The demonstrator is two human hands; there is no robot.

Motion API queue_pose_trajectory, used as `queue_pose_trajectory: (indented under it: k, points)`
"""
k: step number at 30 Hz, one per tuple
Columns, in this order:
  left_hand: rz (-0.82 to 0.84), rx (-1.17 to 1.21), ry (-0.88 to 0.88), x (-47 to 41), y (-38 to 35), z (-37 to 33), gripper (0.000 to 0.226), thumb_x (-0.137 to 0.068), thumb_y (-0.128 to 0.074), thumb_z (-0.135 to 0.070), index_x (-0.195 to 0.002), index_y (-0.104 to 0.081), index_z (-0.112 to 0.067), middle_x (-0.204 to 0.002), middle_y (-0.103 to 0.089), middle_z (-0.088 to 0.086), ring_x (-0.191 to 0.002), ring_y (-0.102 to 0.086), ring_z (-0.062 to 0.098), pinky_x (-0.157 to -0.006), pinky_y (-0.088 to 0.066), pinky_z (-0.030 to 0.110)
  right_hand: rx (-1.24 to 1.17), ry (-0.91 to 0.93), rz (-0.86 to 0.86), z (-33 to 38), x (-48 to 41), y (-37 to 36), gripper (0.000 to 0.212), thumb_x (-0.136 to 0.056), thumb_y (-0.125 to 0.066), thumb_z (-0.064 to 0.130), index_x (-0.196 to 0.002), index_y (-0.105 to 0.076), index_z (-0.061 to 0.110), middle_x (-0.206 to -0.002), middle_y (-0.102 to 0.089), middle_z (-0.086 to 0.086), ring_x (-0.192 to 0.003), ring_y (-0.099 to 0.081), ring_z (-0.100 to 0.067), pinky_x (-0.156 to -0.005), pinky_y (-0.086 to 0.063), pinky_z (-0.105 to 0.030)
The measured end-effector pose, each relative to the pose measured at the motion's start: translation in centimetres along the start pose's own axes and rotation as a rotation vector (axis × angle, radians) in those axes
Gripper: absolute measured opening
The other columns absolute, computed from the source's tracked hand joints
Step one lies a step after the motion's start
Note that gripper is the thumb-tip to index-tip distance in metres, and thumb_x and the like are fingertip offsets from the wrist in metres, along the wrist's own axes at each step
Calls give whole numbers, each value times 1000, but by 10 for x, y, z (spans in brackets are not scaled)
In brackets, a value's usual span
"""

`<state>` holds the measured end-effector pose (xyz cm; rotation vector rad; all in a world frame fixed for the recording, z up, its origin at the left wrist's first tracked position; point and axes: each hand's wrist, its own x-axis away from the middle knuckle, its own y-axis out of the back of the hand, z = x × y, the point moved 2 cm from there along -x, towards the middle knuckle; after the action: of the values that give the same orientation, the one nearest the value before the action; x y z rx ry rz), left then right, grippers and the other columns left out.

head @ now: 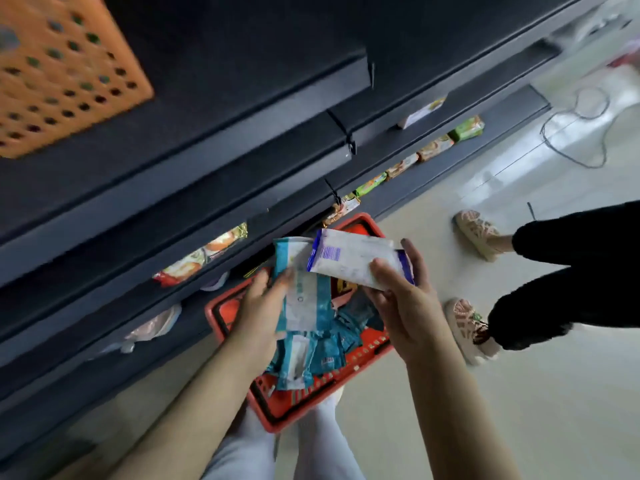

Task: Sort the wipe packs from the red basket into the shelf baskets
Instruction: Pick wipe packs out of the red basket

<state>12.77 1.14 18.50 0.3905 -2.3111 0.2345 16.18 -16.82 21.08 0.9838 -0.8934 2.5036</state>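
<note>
A: Item one, left hand [259,306]?
B: We log it curled round the left edge of a teal pack [304,296], which it holds upright above the red basket [294,415].
A: Item two, right hand [405,306]?
B: Thumb on top, fingers behind. It pinches a white pack [349,259] with purple ends, barcode side up. The white pack crosses the top end of the teal pack. We cannot tell whether the two touch.
A: Basket contents?
B: We enter a heap of loose packs [311,358], mostly teal, lying at all angles. The red basket stands on the pale floor [450,427], close against the foot of the dark shelf [173,188].
A: Shelf stock?
B: One orange basket [62,71] with round holes, top left, blurred. Snack packs [433,147] stand in a row along a lower tier, off to the right.
A: Sundries?
B: A grey cable [581,133] lies looped on the floor. A second person's shoes [478,233] stand to the right, apart from the red basket.
</note>
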Motion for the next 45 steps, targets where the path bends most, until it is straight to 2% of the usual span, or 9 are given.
queue_pose_trajectory:
  k: [5, 8, 12, 15, 24, 29, 35, 39, 45]
  points:
    - [-31, 83, -152, 109, 14, -70, 33, -82, -56, -64, -95, -61, -34, -98, -66, -9, -91, -62, 12, -82, -52, 37, 201, 109, 267, 40, 102, -58, 45, -86, -64, -4, -126, -54, 12, -116, -69, -17, -91, -72, -27, -74, -61, -35]
    - [-29, 60, -312, 157, 25, -92, 40, -69, -80, -54, -99, -66, -32, -101, -75, -3, -99, -69, 22, -96, -50, 54, 451, 193, 397, 48, 142, -80, 30, -87, -67, 3, -115, -60, 15, -105, -74, -11, -91, -73, -29, -78, -61, -40]
    - [-110, -102, -524, 194, 56, -116, 37, -77, -80, -34, -108, -60, -34, -100, -73, -11, -93, -70, 11, -90, -54, 42, 753, 187, 382, 53, 171, -106, 24, -90, -65, 40, -108, -65, 24, -90, -77, 4, -84, -73, -19, -76, -57, -38]
    - [-111, -244, -639, 211, 76, -130, 31, -83, -76, -31, -107, -58, -36, -98, -71, -15, -88, -68, 2, -77, -55, 30, 598, -55, 324, 45, 184, -131, 47, -83, -65, 57, -109, -67, 19, -89, -77, 0, -79, -73, -12, -63, -56, -29]
    - [-175, 90, -465, 230, 176, -134, 27, -76, -80, -34, -97, -66, -25, -93, -74, 7, -86, -71, 25, -79, -55, 48, 405, 194, 363, -30, 232, -208, 14, -91, -66, 21, -89, -62, 8, -73, -72, -1, -73, -71, -13, -80, -56, -37]
    - [-88, 340, -320, 237, 252, -132, 67, -59, -71, -58, -113, -62, -19, -109, -72, 13, -95, -71, 29, -80, -57, 49, 479, 545, 588, -85, 256, -246, 27, -75, -73, 27, -75, -48, 16, -87, -63, -2, -92, -61, -13, -94, -48, -37]
    - [-24, 325, -354, 247, 309, -145, 63, -66, -64, -57, -116, -61, -19, -104, -75, 5, -93, -73, 22, -80, -56, 39, 763, 857, 841, -143, 268, -268, 20, -79, -67, 12, -87, -48, 10, -106, -60, 1, -125, -49, -28, -107, -38, -55]
    - [-131, 332, -374, 243, 334, -143, 38, -80, -76, -28, -113, -60, -18, -101, -75, 4, -89, -73, 21, -78, -57, 40, 861, 972, 714, -166, 274, -280, 33, -81, -68, 14, -110, -53, 19, -128, -51, 0, -125, -49, -26, -96, -46, -54]
    - [-95, 434, -467, 238, 355, -151, 36, -87, -69, -16, -121, -57, -17, -109, -73, 6, -97, -72, 25, -89, -55, 49, 470, 367, 557, -182, 275, -305, 50, -86, -71, 11, -130, -51, 22, -123, -66, -6, -111, -66, -21, -99, -52, -46]
